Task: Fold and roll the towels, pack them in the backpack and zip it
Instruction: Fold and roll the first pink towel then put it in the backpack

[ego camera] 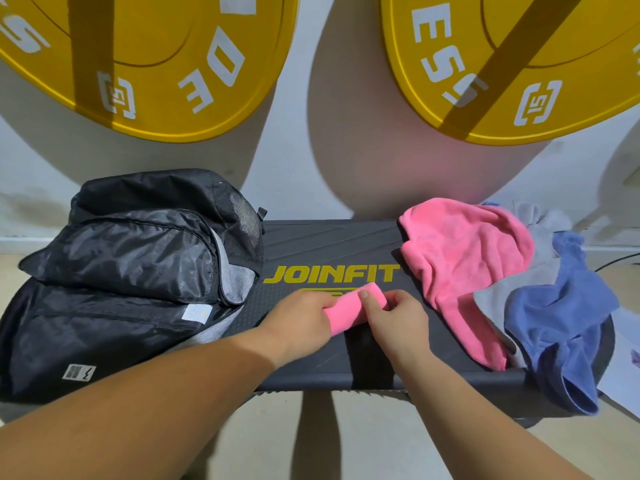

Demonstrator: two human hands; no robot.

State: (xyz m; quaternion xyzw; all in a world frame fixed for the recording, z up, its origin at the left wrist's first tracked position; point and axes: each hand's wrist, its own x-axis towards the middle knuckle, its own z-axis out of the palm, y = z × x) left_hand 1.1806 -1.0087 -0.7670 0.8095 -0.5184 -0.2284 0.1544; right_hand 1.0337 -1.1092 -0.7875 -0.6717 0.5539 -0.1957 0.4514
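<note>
Pink towel roll (347, 307) between hands (300, 317) (399, 321)

bare platform (329, 244) strip — backpack (138, 258) left, towels (485, 271) right

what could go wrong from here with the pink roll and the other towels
1. The pink roll is held only by the fingers of the left hand and right hand. If either grip loosens while it is moved, it may unroll.
2. The blue towel hangs over the front edge of the board and might slide to the floor.
3. The backpack lies slumped, so the roll could snag going in.
</note>
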